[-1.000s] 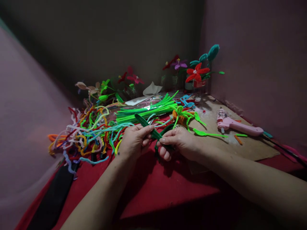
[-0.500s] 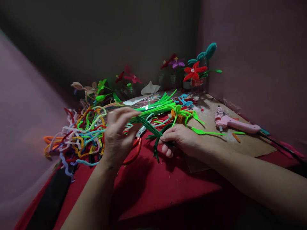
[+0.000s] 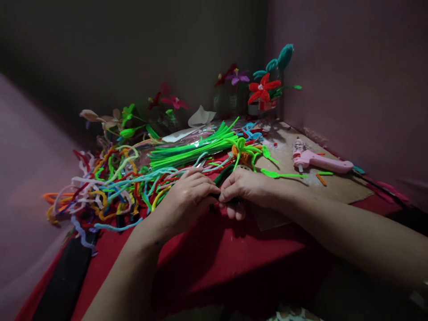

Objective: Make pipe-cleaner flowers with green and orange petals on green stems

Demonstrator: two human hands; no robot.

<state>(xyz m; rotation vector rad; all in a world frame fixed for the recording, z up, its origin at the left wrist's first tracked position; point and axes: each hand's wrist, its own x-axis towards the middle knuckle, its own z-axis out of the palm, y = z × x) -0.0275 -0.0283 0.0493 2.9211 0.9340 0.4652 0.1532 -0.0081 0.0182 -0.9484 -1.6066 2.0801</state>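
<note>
My right hand [image 3: 243,189] is closed, thumb and fingers pinching a bunch of dark green pipe cleaners [image 3: 224,175]. My left hand [image 3: 194,194] meets it just to the left, its fingertips closed on the same dark green stems, which the hands mostly hide. Both hands are low over the red cloth [image 3: 234,256]. Right behind them lies a bright green pipe-cleaner flower [image 3: 240,149] with an orange piece under it. A loose green leaf [image 3: 272,174] rests close to my right hand. Of the scissors, only a bit of blade [image 3: 201,164] shows behind my left hand.
Tangled coloured pipe cleaners [image 3: 113,187] cover the left side. A bundle of straight green pipe cleaners [image 3: 190,149] lies at the centre back. To the right, a pink glue gun [image 3: 321,160] rests on cardboard [image 3: 347,189]. Finished flowers, including a red one [image 3: 264,89], stand along the wall.
My left hand has come down and right to the right hand, now gripping the dark green stems and covering the scissors' orange handles. The whole view has shifted slightly.
</note>
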